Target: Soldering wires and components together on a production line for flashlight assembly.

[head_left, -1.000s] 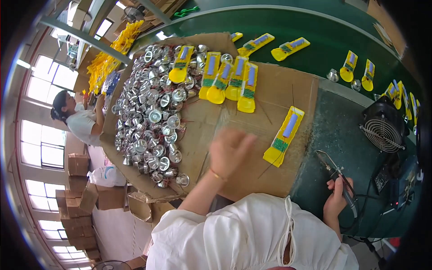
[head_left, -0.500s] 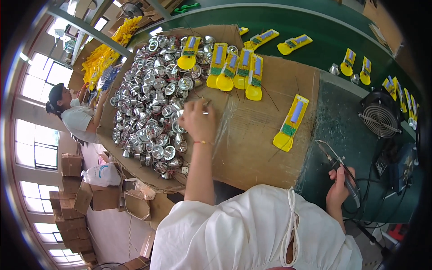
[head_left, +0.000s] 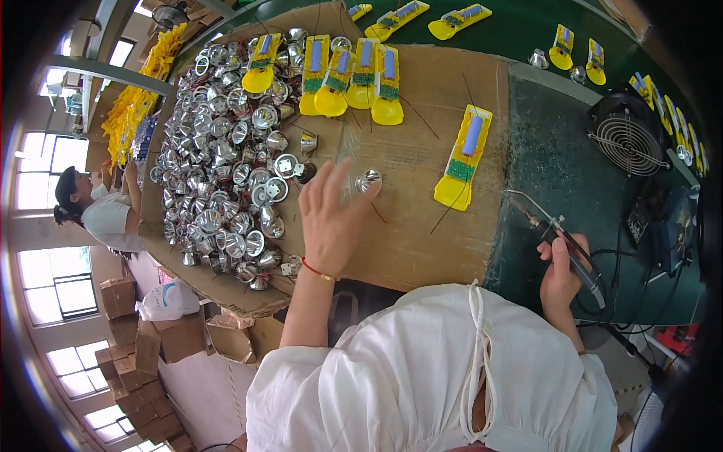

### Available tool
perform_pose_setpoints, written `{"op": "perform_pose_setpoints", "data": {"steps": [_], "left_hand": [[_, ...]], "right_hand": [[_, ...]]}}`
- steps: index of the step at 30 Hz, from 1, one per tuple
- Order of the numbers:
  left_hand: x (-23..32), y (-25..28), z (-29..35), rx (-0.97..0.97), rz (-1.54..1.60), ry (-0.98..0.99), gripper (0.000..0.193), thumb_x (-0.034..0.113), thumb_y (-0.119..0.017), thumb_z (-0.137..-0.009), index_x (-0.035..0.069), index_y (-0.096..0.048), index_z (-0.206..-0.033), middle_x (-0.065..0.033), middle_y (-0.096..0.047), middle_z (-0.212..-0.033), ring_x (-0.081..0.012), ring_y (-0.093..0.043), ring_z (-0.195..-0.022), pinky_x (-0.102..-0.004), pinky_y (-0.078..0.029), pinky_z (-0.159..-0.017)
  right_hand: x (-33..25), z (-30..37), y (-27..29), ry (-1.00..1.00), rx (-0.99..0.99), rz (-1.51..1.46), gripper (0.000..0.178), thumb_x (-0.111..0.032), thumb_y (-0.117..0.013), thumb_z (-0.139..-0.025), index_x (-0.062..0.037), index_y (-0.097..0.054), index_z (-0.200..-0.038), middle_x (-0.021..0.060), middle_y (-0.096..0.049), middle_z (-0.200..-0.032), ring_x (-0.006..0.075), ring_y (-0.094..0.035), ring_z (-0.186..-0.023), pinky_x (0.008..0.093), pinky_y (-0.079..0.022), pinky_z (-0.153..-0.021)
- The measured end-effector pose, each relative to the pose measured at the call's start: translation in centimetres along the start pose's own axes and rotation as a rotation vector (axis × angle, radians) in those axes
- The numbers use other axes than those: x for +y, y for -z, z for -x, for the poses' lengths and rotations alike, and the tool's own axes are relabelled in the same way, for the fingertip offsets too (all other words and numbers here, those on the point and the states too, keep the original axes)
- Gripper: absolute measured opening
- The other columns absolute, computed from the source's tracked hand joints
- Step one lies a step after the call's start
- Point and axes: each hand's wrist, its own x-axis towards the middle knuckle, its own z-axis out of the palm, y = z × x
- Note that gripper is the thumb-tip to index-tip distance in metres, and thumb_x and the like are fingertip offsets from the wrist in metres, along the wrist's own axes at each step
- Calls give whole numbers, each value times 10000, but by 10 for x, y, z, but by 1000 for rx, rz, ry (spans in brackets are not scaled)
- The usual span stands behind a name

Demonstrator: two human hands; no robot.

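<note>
My left hand (head_left: 330,218) hovers over the cardboard sheet (head_left: 422,256), fingers spread and slightly blurred. Just beyond its thumb lies a silver reflector cup (head_left: 369,181) with a thin wire trailing from it; the hand seems apart from it. To the left spreads a big heap of similar reflector cups (head_left: 233,151). My right hand (head_left: 561,275) grips a soldering iron (head_left: 572,260) with a thin curved metal tube along its tip, pointing up and left. Between the two hands, a yellow flashlight housing (head_left: 455,184) with a purple battery, green circuit board and loose wires lies on the cardboard.
Several more yellow housings (head_left: 386,83) stand along the cardboard's far side, one resting on the heap. Others lie on the green bench (head_left: 520,45). A round fan (head_left: 631,143) stands at right beside cables. Another person (head_left: 105,211) works at far left, near stacked cartons (head_left: 135,384).
My left hand has come away from the heap's edge, and its fingers have opened. A reflector cup now lies on the cardboard beside it. The whole view has shifted; the soldering iron stays in my right hand.
</note>
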Motion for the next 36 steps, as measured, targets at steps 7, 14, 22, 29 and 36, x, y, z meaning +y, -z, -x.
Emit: {"op": "perform_pose_setpoints", "data": {"steps": [7,14,22,29,36], "left_hand": [[14,-25,-17,90,195,51,58,136,-691,-690,104,-673,-734,-35,-647,-847,-256,-538,-1035,-390,-357,-889],[55,-50,-34,-87,686,290,63,136,-679,-716,76,-663,-712,-37,-600,-660,-217,-547,-708,-349,-393,-713],[64,-66,-39,-175,788,422,83,148,-680,-723,68,-659,-712,-40,-578,-764,-217,-523,-729,-345,-378,-693],[63,-67,-41,-186,790,428,98,155,-682,-716,60,-657,-707,-46,-581,-769,-221,-532,-744,-340,-382,-689],[62,-68,-44,-176,821,404,108,140,-690,-715,41,-651,-694,-60,-578,-729,-203,-531,-654,-325,-412,-595]], "right_hand": [[-1,2,-5,-12,-69,18,154,-95,-592,-827,23,-516,-891,90,-569,-686,126,-555,-607,253,-477,-611],[-1,-7,-28,189,-246,273,170,-76,-659,-783,14,-556,-885,61,-616,-726,72,-555,-617,201,-437,-564],[0,-14,-43,154,-216,254,156,-62,-674,-768,15,-555,-834,47,-608,-657,60,-552,-578,201,-433,-517],[9,-15,-43,153,-206,278,159,-85,-680,-766,4,-553,-803,37,-593,-630,59,-549,-561,196,-417,-496],[0,-13,-43,43,-133,87,156,-76,-631,-807,29,-531,-864,90,-610,-709,110,-586,-613,225,-478,-562]]}}
